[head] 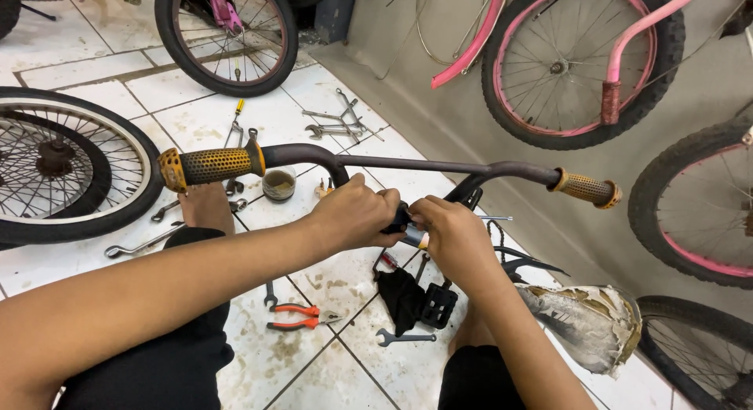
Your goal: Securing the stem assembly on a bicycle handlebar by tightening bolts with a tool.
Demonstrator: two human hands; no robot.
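Below the handlebar (408, 165), both hands close around its stem (406, 222). Left hand (354, 214) grips it; right hand (453, 236) pinches what seems a metal clamp (414, 236).

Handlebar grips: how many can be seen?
2. One grip is at the handlebar's left end, above the left hand; the other grip is at the right end, beyond the right hand. None looks hidden.

Bare forearms, bare feet, black shorts at both knees
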